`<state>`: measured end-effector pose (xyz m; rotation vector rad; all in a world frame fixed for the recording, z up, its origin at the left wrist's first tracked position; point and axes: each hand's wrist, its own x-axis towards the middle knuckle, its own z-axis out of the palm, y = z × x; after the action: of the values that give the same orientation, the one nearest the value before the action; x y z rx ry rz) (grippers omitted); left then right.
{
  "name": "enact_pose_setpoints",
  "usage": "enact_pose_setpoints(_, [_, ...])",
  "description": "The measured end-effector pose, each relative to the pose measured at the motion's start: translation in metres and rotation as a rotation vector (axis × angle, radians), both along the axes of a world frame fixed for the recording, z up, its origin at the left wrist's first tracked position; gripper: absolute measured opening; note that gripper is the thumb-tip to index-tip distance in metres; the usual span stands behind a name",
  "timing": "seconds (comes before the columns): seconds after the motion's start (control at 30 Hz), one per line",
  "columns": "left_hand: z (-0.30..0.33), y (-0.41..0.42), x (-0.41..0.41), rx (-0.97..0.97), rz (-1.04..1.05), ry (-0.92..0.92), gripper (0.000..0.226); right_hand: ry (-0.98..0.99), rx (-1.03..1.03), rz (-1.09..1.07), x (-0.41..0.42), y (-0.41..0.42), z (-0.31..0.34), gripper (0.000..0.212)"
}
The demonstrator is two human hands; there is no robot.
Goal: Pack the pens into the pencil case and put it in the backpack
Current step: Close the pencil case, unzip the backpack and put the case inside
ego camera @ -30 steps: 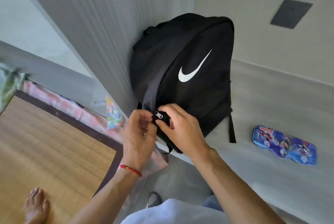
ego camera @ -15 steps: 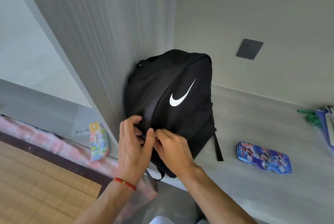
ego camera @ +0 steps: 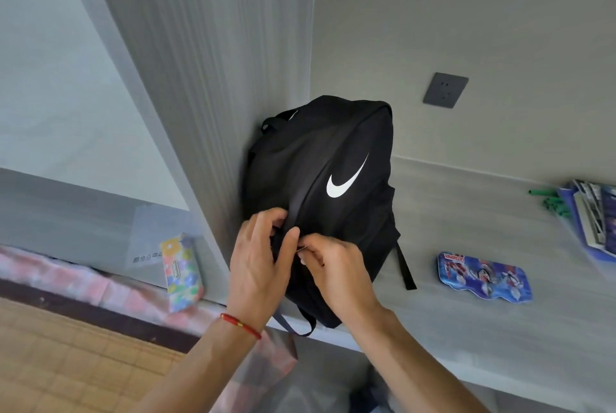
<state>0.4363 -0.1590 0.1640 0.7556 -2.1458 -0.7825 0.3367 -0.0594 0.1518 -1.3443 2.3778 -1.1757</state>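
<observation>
A black backpack (ego camera: 336,159) with a white swoosh stands upright on the grey desk (ego camera: 466,329), leaning into the corner against the ribbed wall panel. My left hand (ego camera: 258,262) pinches the fabric beside the zipper band low on its front. My right hand (ego camera: 330,266) is closed on the small metal zipper pull just to the right of it. The zipper looks closed along its length. A blue printed pencil case (ego camera: 483,276) lies flat and closed on the desk to the right of the backpack. Several green pens (ego camera: 550,201) lie at the far right.
A stack of books (ego camera: 593,216) sits at the desk's right edge by the pens. A dark wall socket (ego camera: 445,90) is above the desk. A colourful tissue pack (ego camera: 181,271) leans below the panel at left, over a pink cloth and a bamboo mat (ego camera: 66,362).
The view has tilted up and right, bringing the socket, pens and books into sight. Both hands stay at the zipper low on the backpack, closing more tightly around the pull.
</observation>
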Motion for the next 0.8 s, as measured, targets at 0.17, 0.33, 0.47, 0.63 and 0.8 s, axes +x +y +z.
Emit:
enact_pose_setpoints(0.17, [0.004,-0.009,-0.002,0.045,-0.043,0.041,0.016,0.306,-0.004,0.041,-0.002,0.003,0.021,0.015])
enact_pose_setpoints(0.33, [0.009,-0.012,-0.005,0.084,-0.107,0.099,0.017,0.300,-0.183,0.049,-0.004,0.002,0.048,0.015])
enact_pose_setpoints(0.47, [0.019,-0.008,-0.006,0.044,-0.131,0.161,0.017,0.366,-0.349,0.033,-0.013,0.000,0.073,0.012])
enact_pose_setpoints(0.63, [0.057,-0.016,-0.029,-0.212,-0.181,0.150,0.042,0.360,-0.498,-0.017,-0.035,-0.009,0.105,0.011])
enact_pose_setpoints(0.8, [0.091,-0.028,-0.064,-0.218,-0.423,0.105,0.046,0.228,-0.551,-0.008,-0.066,-0.012,0.121,0.010])
